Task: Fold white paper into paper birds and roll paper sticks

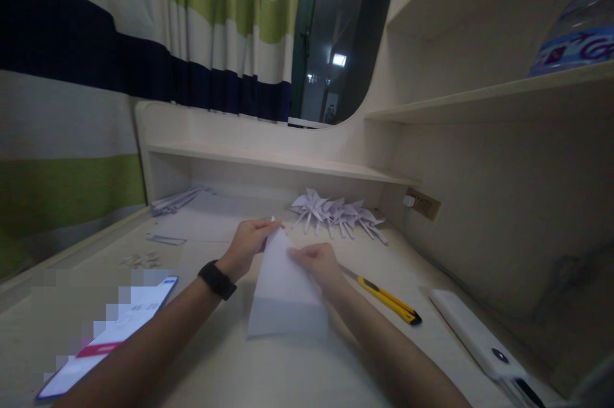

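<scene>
A white sheet of paper (288,299) is held up over the desk, narrowing to a point at its far end and widening toward me. My left hand (249,242), with a black watch on its wrist, pinches the paper close to that point. Along the right edge, the fingers of my right hand (316,264) are closed on the sheet. Just right of my right hand lies a yellow utility knife (388,299) with its blade toward the hand. Beyond my hands, several white paper pinwheels (336,210) lie in a row.
Flat white paper (201,216) and a bundle of paper strips (177,201) lie at the back left. Small pale pieces (140,259) sit above a lit phone or tablet (129,325). At right is a long white device (474,331). A bottle (575,37) stands on the shelf.
</scene>
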A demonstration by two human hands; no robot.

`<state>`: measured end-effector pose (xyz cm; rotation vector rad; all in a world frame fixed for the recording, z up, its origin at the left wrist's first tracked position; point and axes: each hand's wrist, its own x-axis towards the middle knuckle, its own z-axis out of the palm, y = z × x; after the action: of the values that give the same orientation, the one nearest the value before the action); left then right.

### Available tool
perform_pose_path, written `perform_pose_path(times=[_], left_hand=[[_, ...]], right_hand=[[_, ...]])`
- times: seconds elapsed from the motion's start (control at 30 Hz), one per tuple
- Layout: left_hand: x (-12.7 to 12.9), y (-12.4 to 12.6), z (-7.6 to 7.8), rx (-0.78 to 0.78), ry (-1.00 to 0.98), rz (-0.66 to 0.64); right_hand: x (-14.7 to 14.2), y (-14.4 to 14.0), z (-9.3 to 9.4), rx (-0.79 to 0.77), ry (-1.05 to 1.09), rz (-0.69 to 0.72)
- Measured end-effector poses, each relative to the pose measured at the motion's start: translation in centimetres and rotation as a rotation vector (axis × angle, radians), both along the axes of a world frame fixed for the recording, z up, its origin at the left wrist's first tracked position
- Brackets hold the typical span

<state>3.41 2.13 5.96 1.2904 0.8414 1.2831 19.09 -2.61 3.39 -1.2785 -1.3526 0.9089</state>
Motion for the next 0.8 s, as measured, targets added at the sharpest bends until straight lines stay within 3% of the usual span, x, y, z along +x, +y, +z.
perform_pose_path(times=[0.23, 0.53, 0.8], left_hand=[[-0.4, 0.5, -0.1, -0.01, -0.021, 0.037], [-0.5, 0.8, -0.5, -0.029, -0.082, 0.064], [-1.0, 1.1, -0.4, -0.08, -0.109, 0.061]], right_hand=[[0.1, 0.0, -0.1, -0.007, -0.004, 0.094], [0.2, 0.3, -1.2, -0.038, 0.004, 0.111], [0.0, -0.1, -1.0, -0.024, -0.066, 0.135]])
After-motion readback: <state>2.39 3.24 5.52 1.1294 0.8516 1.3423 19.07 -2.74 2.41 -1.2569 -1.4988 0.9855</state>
